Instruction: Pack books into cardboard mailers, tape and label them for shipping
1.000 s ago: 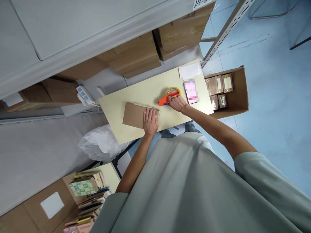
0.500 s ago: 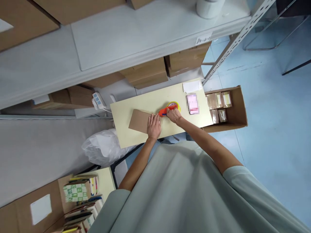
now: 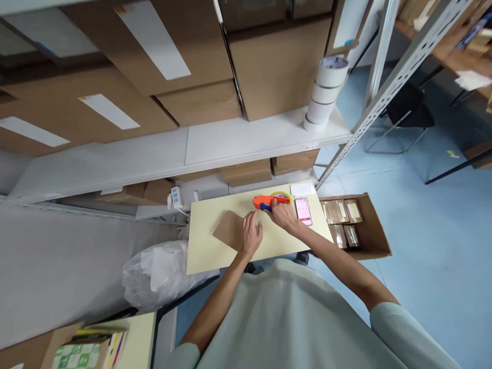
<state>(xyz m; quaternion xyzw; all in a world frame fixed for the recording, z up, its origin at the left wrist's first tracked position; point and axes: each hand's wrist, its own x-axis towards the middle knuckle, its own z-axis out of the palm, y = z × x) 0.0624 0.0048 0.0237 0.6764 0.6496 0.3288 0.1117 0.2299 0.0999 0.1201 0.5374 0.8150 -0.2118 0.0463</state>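
Head view: two bare hands are seen at one pale yellow worktop (image 3: 203, 256). The left hand (image 3: 252, 237) is laid over the right-hand end of one brown cardboard package (image 3: 227, 229), its fingers extended and slightly parted; the rest of the package is left uncovered, lying left of the worktop's middle. One orange tape dispenser (image 3: 261, 200) is gripped in the right hand (image 3: 283, 216), whose fingers are curled around the handle, with a blue part shown near them. The dispenser's front end is held just beyond the left fingertips, and one yellow-rimmed tape roll (image 3: 283, 194) is partly hidden behind it; whether the worktop is touched by the dispenser cannot be told. Farther right, one phone (image 3: 303, 211) and one white paper (image 3: 302, 189) are laid, the paper just beyond the phone. Beside the worktop's right end, one carton (image 3: 372, 230) is partly filled with small taped packages (image 3: 353, 210), of which at least four can be counted. Four white rolls (image 3: 324, 93) are stacked in one column on a shelf (image 3: 230, 144), and one white plastic bag (image 3: 157, 274) is seen beside the worktop's left end.
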